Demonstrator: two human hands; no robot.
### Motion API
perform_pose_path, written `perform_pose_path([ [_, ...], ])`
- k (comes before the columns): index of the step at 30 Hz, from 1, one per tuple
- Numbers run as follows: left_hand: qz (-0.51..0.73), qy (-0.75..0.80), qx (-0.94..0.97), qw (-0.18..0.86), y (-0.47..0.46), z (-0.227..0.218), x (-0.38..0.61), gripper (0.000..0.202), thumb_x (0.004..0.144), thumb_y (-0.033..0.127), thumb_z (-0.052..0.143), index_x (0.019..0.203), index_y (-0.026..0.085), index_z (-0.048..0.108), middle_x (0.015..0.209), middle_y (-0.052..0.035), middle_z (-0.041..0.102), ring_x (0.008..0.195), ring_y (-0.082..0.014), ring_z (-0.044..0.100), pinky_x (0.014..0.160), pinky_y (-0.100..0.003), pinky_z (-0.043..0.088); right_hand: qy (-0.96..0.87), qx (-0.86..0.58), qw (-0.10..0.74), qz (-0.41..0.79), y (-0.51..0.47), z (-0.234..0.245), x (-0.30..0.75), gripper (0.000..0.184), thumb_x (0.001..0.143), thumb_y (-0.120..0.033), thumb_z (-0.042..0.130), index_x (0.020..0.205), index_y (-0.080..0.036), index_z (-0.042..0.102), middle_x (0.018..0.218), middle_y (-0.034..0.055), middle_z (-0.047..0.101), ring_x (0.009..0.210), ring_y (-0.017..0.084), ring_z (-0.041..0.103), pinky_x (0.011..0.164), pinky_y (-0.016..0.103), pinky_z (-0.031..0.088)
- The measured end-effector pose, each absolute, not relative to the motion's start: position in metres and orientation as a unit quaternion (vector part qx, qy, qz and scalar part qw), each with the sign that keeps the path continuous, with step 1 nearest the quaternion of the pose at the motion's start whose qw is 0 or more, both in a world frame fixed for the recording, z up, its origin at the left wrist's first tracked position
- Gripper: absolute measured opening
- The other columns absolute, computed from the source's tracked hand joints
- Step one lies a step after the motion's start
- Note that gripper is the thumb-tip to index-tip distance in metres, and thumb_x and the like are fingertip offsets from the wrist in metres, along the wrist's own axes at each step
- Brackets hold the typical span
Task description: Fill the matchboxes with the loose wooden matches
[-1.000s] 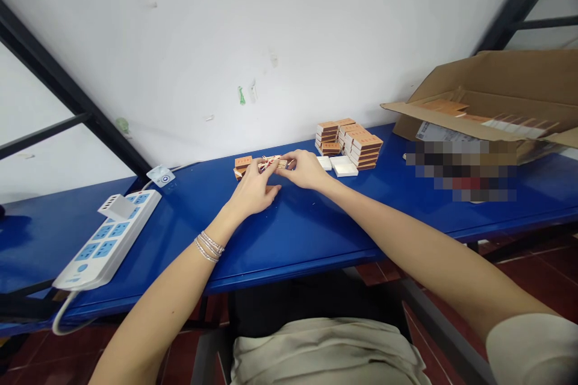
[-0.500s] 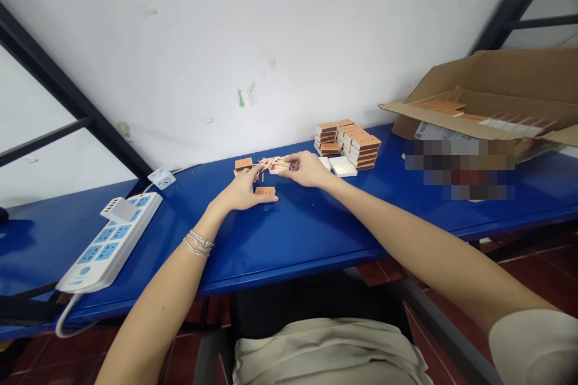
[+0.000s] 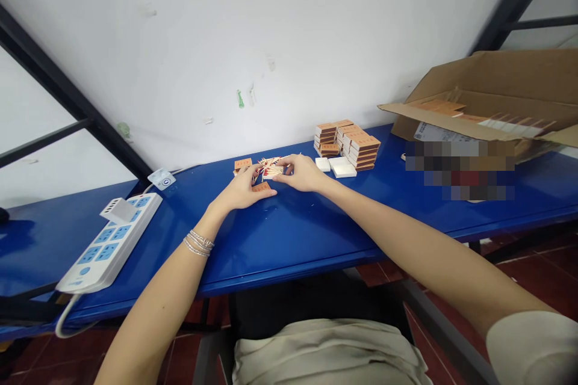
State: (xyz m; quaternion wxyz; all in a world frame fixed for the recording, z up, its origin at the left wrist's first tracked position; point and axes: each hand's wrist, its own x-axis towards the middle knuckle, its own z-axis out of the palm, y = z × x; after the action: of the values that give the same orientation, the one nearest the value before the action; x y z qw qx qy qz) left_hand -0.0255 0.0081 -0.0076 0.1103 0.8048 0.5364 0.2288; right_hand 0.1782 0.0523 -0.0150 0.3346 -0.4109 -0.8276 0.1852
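Observation:
My left hand (image 3: 241, 188) is closed on an orange matchbox sleeve (image 3: 261, 187), its thumb along the near side. My right hand (image 3: 302, 172) grips a small white matchbox tray filled with red-tipped matches (image 3: 273, 172), held close to the sleeve. Just behind the tray lie loose matches (image 3: 270, 162) in a jumbled heap, partly hidden by my fingers. Beyond my left fingers sits another orange matchbox (image 3: 242, 163). To the right of my right hand are white matchbox trays (image 3: 343, 168) on the blue table (image 3: 289, 228).
Stacked matchboxes (image 3: 361, 143) stand near the wall. An open cardboard box (image 3: 510, 81) occupies the right end of the table. At the left lies a white power strip (image 3: 112, 240) with a plug-in adapter, beside a small white device (image 3: 161, 178).
My right hand has shifted slightly left and nearer with the match-filled tray, bringing it against the sleeve. The sleeve in my left hand has tilted and moved slightly back.

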Motion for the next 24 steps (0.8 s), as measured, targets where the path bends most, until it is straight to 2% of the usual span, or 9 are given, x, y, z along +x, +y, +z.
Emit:
perform_pose_path([
  [3,0.249,0.516,0.812,0.111,0.009,-0.008,-0.024,0.081,0.073,0.051,0.072,0.140,0.016,0.042,0.124,-0.0145,0.056,0.103,-0.0242,0.057,0.091,-0.040,0.048,-0.839,-0.400,0.314,0.195,0.053,-0.012,0.181,0.035,0.073,-0.037,0.072,0.103,-0.019,0.074,0.099,0.0063,0.074,0.078,0.017,0.065,0.071,0.027,0.046],
  [5,0.245,0.520,0.812,0.100,0.009,-0.007,-0.023,0.073,0.075,0.047,0.071,0.137,0.017,0.047,0.124,-0.0139,0.056,0.105,-0.0246,0.057,0.092,-0.040,0.048,-0.847,-0.398,0.279,0.217,0.057,-0.008,0.188,0.037,0.072,-0.037,0.073,0.103,-0.017,0.074,0.094,0.0059,0.074,0.076,0.017,0.065,0.071,0.026,0.046],
  [10,0.198,0.526,0.823,0.077,0.006,-0.004,-0.019,0.066,0.075,0.043,0.071,0.132,0.016,0.052,0.129,-0.0137,0.056,0.117,-0.0281,0.054,0.100,-0.043,0.044,-0.889,-0.342,0.104,0.287,0.069,0.006,0.215,0.040,0.064,-0.038,0.078,0.097,-0.016,0.076,0.081,0.0022,0.074,0.076,0.018,0.065,0.069,0.025,0.045],
  [14,0.162,0.524,0.829,0.106,0.006,-0.005,-0.018,0.056,0.077,0.032,0.069,0.129,0.016,0.054,0.125,-0.0115,0.062,0.113,-0.0254,0.058,0.097,-0.040,0.046,-0.890,-0.338,0.052,0.302,0.074,0.007,0.222,0.052,0.054,-0.044,0.083,0.098,-0.016,0.075,0.082,0.0025,0.074,0.075,0.018,0.065,0.068,0.025,0.045],
  [16,0.151,0.538,0.822,0.112,0.006,-0.005,-0.019,0.052,0.077,0.031,0.067,0.125,0.016,0.056,0.119,-0.0109,0.065,0.107,-0.0242,0.061,0.093,-0.039,0.047,-0.889,-0.333,0.048,0.309,0.077,0.004,0.221,0.055,0.053,-0.044,0.083,0.100,-0.016,0.075,0.086,0.0030,0.074,0.077,0.018,0.065,0.068,0.025,0.046],
  [19,0.137,0.552,0.817,0.100,0.006,-0.003,-0.021,0.052,0.077,0.033,0.068,0.124,0.016,0.057,0.115,-0.0102,0.065,0.101,-0.0237,0.062,0.089,-0.037,0.048,-0.876,-0.366,0.112,0.295,0.082,-0.005,0.218,0.042,0.066,-0.044,0.075,0.098,-0.017,0.075,0.090,0.0042,0.074,0.080,0.017,0.066,0.071,0.024,0.047],
  [21,0.126,0.558,0.815,0.091,0.005,-0.001,-0.022,0.053,0.076,0.035,0.069,0.124,0.016,0.058,0.114,-0.0100,0.066,0.100,-0.0242,0.063,0.088,-0.037,0.048,-0.845,-0.447,0.180,0.233,0.086,-0.011,0.213,0.027,0.076,-0.037,0.068,0.090,-0.015,0.075,0.090,0.0067,0.075,0.081,0.018,0.066,0.072,0.025,0.047],
  [24,0.119,0.551,0.823,0.075,0.004,0.002,-0.022,0.052,0.075,0.034,0.070,0.123,0.016,0.060,0.111,-0.0107,0.065,0.102,-0.0258,0.061,0.090,-0.039,0.047,-0.812,-0.534,0.180,0.151,0.083,-0.017,0.200,0.022,0.078,-0.036,0.065,0.082,-0.016,0.074,0.086,0.0099,0.074,0.084,0.022,0.067,0.075,0.029,0.048],
])
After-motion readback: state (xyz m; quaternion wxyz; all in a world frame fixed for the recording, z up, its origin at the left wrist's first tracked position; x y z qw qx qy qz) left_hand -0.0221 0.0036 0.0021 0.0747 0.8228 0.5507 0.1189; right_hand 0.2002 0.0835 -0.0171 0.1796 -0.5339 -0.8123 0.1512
